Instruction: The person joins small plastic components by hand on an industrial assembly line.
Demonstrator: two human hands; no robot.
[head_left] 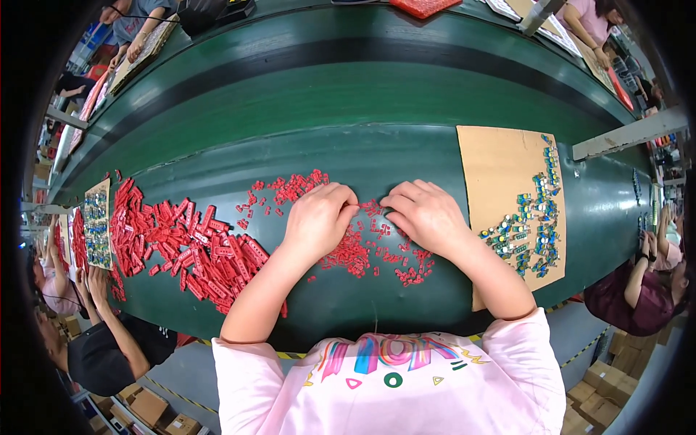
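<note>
Small red plastic pieces lie in a loose heap on the green table, below and between my hands. My left hand is closed in a pinch at the left of a little cluster of these pieces. Facing it from the right, my right hand has its thumb and forefinger curled together beside the same cluster. Whatever either hand's fingertips hold is too small or hidden to make out. Another batch of small red pieces lies just beyond my left hand.
Long red plastic housings are piled at the left. A cardboard sheet at the right carries several small blue, green and white parts. Farther left stands a board of similar parts. Co-workers sit on both sides and across the green table.
</note>
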